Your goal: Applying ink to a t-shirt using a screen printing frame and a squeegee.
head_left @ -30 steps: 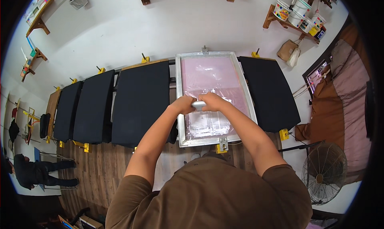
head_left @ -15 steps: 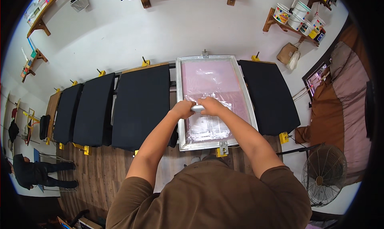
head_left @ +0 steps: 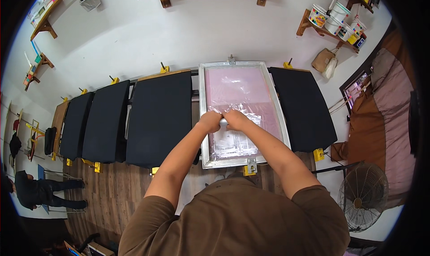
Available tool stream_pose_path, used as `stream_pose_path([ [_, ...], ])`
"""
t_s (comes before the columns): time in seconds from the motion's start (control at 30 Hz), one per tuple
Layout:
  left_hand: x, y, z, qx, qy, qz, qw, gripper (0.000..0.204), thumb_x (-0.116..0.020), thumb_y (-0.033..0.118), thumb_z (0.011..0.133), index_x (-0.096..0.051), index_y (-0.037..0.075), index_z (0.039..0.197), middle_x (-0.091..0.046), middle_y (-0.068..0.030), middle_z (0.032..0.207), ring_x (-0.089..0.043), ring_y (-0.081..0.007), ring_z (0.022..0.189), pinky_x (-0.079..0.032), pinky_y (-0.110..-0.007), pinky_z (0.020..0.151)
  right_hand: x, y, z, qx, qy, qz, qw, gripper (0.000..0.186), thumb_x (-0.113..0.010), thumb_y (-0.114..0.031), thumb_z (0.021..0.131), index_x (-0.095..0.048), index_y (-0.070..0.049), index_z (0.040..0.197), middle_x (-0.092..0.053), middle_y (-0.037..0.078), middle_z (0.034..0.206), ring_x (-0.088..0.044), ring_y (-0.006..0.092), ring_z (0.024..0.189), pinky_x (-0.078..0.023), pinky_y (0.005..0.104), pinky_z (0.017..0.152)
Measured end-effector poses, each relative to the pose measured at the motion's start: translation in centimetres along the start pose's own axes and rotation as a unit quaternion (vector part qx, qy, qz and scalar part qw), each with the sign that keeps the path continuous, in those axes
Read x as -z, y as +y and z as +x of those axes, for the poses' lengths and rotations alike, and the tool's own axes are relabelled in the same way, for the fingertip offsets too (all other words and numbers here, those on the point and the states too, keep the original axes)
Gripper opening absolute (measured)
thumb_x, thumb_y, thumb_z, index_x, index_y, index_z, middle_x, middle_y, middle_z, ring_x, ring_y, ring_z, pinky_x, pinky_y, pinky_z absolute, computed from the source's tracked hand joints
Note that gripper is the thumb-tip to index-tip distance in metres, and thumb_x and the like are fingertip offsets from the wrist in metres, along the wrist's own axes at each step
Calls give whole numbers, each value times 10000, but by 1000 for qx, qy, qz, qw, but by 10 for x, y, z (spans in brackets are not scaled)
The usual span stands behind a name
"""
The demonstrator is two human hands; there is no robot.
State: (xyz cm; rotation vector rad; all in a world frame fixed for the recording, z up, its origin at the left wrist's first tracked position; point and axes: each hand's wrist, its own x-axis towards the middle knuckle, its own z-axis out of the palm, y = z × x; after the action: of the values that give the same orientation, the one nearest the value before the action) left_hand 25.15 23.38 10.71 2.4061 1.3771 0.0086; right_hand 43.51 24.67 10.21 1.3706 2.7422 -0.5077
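Note:
A metal-framed screen (head_left: 238,86) with pink mesh and a glossy transparent layer lies over one position in a row of pallets, clamped at its near and far ends. On its lower half my left hand (head_left: 211,120) and my right hand (head_left: 234,120) are closed on a silver-handled tool (head_left: 223,122), close together, mostly covering it. Below them is a shiny, wrinkled patch with whitish marks. Black-covered pallets flank the screen, one directly left (head_left: 159,113) and one directly right (head_left: 303,108).
More black pallets (head_left: 103,117) with yellow clamps extend left. A person (head_left: 47,191) in dark clothes is at the far lower left. A wire fan (head_left: 363,195) stands at lower right. Wall shelves (head_left: 331,30) hold buckets, and pink-and-brown fabric (head_left: 380,121) hangs at right.
My hands and the handle have shifted slightly right and now sit closer together over the tool. The view has moved a little, so the screen appears slightly lower than a second ago.

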Motion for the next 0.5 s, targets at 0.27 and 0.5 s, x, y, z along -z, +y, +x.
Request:
stream_pose_path([
  [0.27, -10, -7, 7, -20, -7, 34, 999, 237, -775, 193, 792, -758, 100, 1009, -749, -168, 983, -724, -354, 963, -583, -449, 856, -2, 3, 7, 28, -5, -13, 1000, 256, -826, -193, 737, -759, -27, 919, -737, 210, 926, -719, 382, 909, -585, 452, 851],
  [0.5, -30, -1, -10, -15, 10, 50, 999, 171, -745, 115, 781, -740, 49, 939, -735, -201, 928, -725, -365, 904, -587, -454, 829, -10, -11, -20, 29, 26, -20, 999, 237, -819, -169, 731, -735, -19, 894, -727, 213, 881, -717, 398, 863, -586, 465, 808],
])
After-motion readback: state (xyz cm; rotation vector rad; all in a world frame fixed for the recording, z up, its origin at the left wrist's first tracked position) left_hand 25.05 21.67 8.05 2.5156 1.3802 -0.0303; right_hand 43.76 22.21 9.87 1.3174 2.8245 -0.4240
